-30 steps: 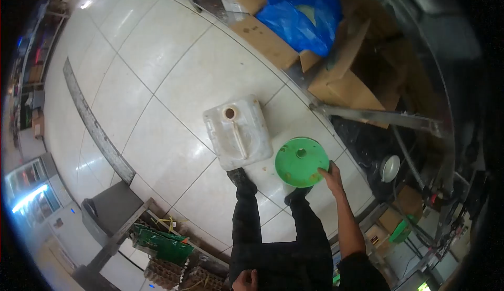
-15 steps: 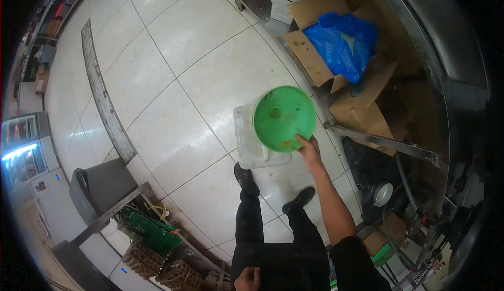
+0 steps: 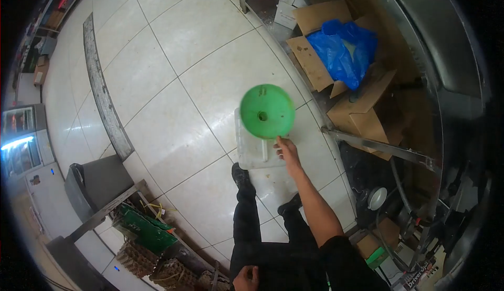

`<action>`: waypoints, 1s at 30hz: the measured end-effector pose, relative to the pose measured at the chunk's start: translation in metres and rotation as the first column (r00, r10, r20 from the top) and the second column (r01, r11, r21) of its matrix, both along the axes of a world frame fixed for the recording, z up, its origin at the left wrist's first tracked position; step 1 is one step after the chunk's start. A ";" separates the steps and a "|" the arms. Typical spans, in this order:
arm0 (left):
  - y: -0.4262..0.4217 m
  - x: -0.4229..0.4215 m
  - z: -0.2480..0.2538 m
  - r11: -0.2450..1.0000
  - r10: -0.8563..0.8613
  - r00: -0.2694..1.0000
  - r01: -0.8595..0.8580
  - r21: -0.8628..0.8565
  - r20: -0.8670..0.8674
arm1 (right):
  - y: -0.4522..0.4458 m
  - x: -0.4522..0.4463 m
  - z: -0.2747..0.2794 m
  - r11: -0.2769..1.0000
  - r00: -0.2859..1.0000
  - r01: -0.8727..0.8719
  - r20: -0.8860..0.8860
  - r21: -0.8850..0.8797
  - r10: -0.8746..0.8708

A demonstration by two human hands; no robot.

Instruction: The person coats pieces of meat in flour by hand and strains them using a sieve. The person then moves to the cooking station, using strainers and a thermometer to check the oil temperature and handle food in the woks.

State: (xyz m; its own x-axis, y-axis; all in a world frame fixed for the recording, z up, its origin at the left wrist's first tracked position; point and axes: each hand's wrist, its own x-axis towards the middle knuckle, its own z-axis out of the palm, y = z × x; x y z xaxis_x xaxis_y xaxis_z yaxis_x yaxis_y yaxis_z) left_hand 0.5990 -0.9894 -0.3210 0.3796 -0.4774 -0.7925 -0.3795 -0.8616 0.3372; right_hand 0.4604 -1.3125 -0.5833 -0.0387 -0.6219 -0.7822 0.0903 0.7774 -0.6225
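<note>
A round green funnel (image 3: pixel 273 104) sits over the top of a whitish plastic jerrycan (image 3: pixel 252 154) on the tiled floor. It covers the can's mouth, so whether its spout is inside cannot be seen. My right hand (image 3: pixel 286 152) is at the funnel's near rim, with thumb and fingertip against the edge and the other fingers loosely curled. Low in the view, my left hand (image 3: pixel 245 279) rests by my dark trousers, its fingers curled; nothing shows in it.
On the right are cardboard boxes (image 3: pixel 310 62), one holding a blue plastic bag (image 3: pixel 344 49), beside a metal frame bar (image 3: pixel 380 146). Lower left stand a grey bin (image 3: pixel 100 180) and stacked egg trays (image 3: pixel 137 258). My shoes (image 3: pixel 240 175) are close to the jerrycan.
The green funnel has moved left with my right hand, from beside the jerrycan to over its top. My left hand has stayed low by my trousers. The camera view has shifted.
</note>
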 end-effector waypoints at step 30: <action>-0.198 0.057 0.041 0.927 -0.142 0.926 0.001 -0.375 -0.349 | -0.001 -0.203 0.468 0.690 0.863 -0.194 -0.456 -0.697 -0.218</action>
State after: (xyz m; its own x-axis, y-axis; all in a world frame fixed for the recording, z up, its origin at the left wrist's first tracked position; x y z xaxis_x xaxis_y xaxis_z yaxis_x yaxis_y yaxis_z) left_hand 0.6564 -1.1876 -0.2798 0.0528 -0.7716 -0.6339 -0.2253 -0.6276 0.7452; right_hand 0.2575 -1.3138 -0.1151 -0.2778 -0.9604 0.0188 -0.3638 0.0871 -0.9274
